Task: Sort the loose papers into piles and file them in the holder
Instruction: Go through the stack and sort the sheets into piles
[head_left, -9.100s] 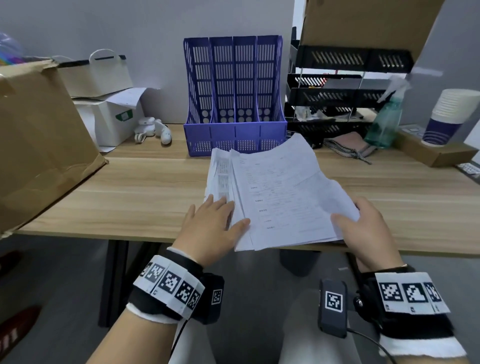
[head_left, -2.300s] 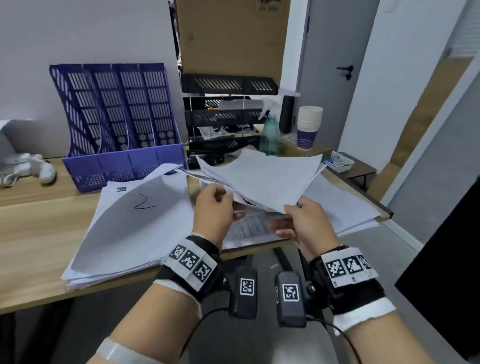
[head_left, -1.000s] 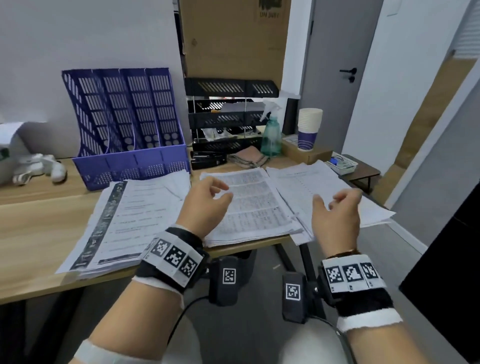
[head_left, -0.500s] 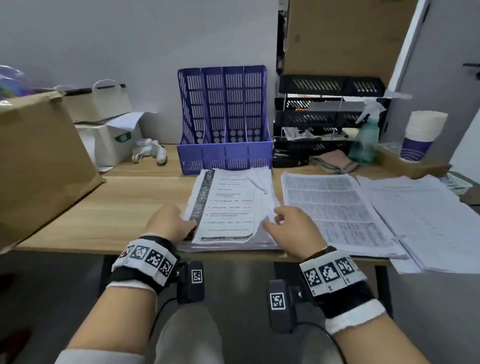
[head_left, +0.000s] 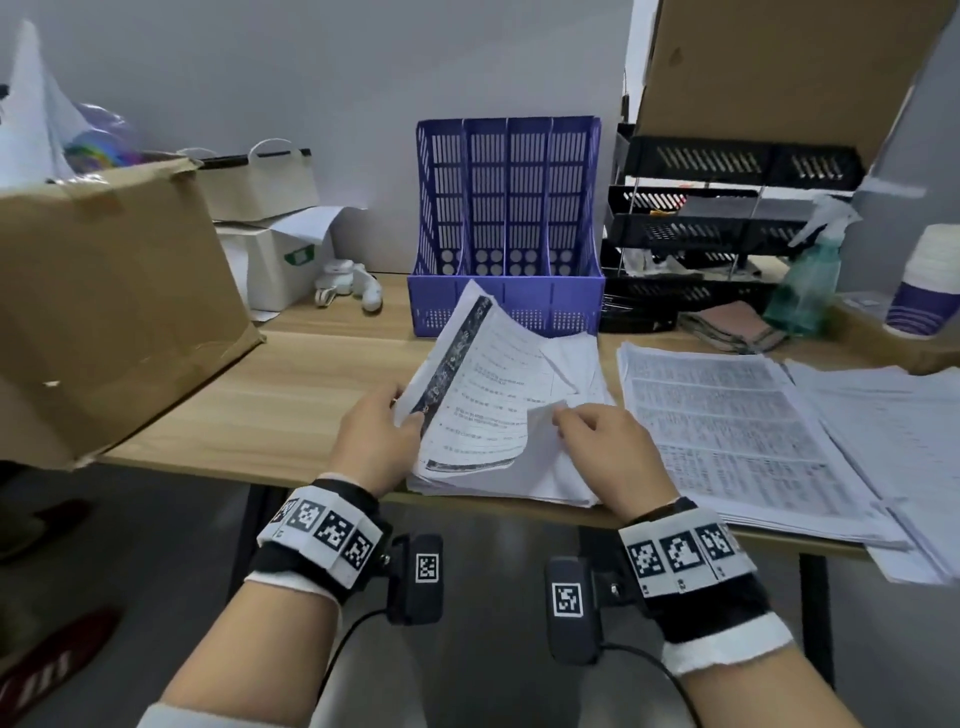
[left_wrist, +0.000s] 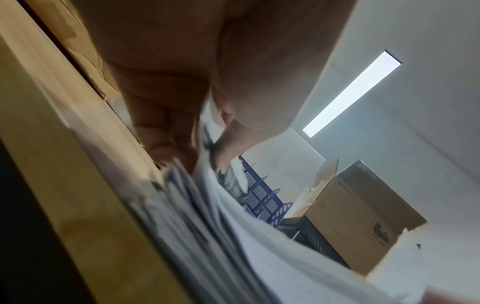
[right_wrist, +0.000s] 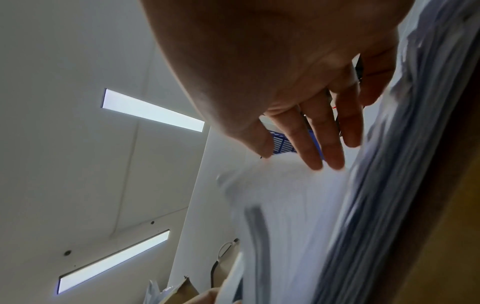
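A blue four-slot file holder (head_left: 506, 223) stands upright at the back of the wooden desk (head_left: 291, 405), its slots holding nothing that I can see. Three paper piles lie along the near edge. My left hand (head_left: 402, 415) pinches the left edge of the top printed sheets (head_left: 483, 384) of the left pile (head_left: 524, 473) and has them raised and curled; the left wrist view shows thumb and fingers (left_wrist: 168, 131) clamped on that edge. My right hand (head_left: 566, 421) rests on the same pile with straight fingers (right_wrist: 311, 144), beside the sheet's curled corner.
A dense-text pile (head_left: 727, 431) and a paler pile (head_left: 893, 447) lie to the right, overhanging the desk edge. A big cardboard box (head_left: 104, 312) fills the left. Black letter trays (head_left: 717, 218), a spray bottle (head_left: 810, 280) and stacked paper cups (head_left: 930, 280) stand back right.
The left hand has taken hold of the left pile's top sheets and raised their left edge; half a second ago they lay flat. The right hand stays at the pile's right side.
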